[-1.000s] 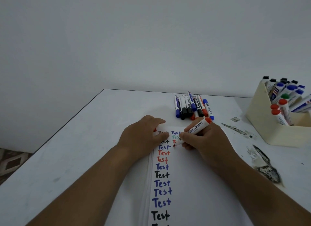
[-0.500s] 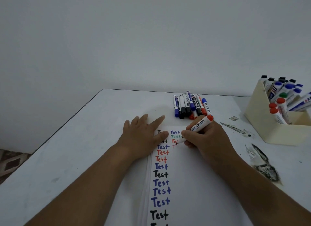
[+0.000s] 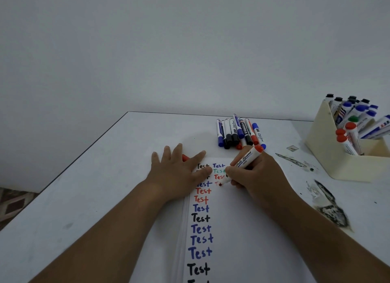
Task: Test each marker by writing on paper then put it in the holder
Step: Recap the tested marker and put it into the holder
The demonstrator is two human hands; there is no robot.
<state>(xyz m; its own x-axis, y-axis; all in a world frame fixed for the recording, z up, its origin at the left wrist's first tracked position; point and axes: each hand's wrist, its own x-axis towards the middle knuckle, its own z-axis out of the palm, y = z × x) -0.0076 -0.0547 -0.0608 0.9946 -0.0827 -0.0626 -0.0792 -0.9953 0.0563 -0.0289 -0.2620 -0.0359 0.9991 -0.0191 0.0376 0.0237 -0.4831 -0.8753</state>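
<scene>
My right hand (image 3: 256, 175) grips a red whiteboard marker (image 3: 244, 159), its tip down on the white paper (image 3: 242, 230) where a red letter begins. Flat on the paper's top left corner lies my left hand (image 3: 179, 173), fingers spread. A red cap (image 3: 185, 157) peeks out from under those fingers. The paper carries two columns of "Test" in black, blue, red and green. A pile of capped markers (image 3: 238, 133) lies beyond the paper. The cream holder (image 3: 329, 156) at the right contains several markers.
The white table (image 3: 95, 187) has a dark left edge and meets a plain wall at the back. Black and grey scuffed stains (image 3: 329, 206) mark the tabletop between the paper and the holder. Patterned floor shows at the lower left.
My left hand has opened from loosely curled to flat with fingers spread on the paper. The red marker's tip has dropped a line lower and started a new word.
</scene>
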